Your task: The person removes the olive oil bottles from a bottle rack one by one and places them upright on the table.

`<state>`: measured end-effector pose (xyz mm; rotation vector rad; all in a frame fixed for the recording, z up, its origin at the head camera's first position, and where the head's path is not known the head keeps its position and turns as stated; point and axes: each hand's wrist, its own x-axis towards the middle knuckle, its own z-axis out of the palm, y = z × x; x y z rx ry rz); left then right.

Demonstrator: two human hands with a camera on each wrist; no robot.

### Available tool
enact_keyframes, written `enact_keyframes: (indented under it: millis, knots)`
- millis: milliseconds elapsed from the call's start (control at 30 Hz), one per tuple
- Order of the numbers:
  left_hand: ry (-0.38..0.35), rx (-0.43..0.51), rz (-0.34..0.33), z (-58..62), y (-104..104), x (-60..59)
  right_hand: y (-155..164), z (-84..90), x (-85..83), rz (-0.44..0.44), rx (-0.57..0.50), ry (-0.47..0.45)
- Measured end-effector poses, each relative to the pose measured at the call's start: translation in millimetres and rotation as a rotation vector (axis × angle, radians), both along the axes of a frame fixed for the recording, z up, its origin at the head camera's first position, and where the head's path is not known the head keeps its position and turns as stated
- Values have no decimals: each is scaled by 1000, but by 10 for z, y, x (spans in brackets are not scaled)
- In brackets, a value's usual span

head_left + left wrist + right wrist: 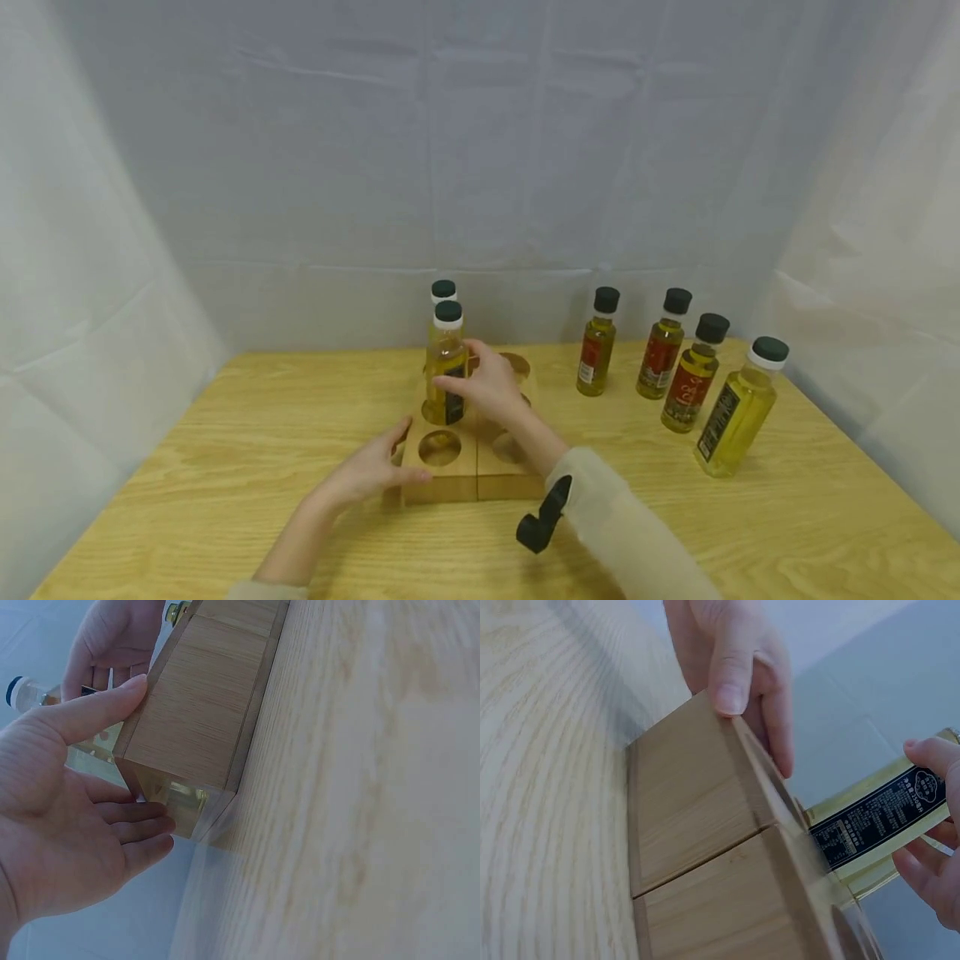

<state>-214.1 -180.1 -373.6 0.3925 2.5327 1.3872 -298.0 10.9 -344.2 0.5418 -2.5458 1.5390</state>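
A wooden bottle rack with round holes stands on the table, its two blocks side by side. In its left row, an oil bottle with a dark green cap and black label stands upright at a middle hole. My right hand grips this bottle between thumb and fingers; the right wrist view shows its black label. Behind it is a second green-capped bottle, mostly hidden. My left hand holds the rack's near left corner, thumb on the front edge and fingers along the left side.
To the right stand several oil bottles: black-capped ones with red labels and a larger green-capped one. A pale cloth hangs behind the wood-grained table. A black strap is on the right sleeve.
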Motion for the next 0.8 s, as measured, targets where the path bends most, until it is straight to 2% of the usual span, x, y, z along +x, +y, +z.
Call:
enact_keyframes:
  millis: [267, 467, 600, 800]
  knots:
    - [-2, 1, 2, 5, 2, 9, 106, 166, -30, -30, -187, -17]
    - [6, 5, 3, 1, 3, 18, 232, 292, -96, -2, -281, -3]
    - [7, 7, 12, -1, 4, 19, 338, 376, -106, -19, -282, -3]
    - [3, 17, 15, 0, 2, 20, 553, 478, -84, -102, -193, -35]
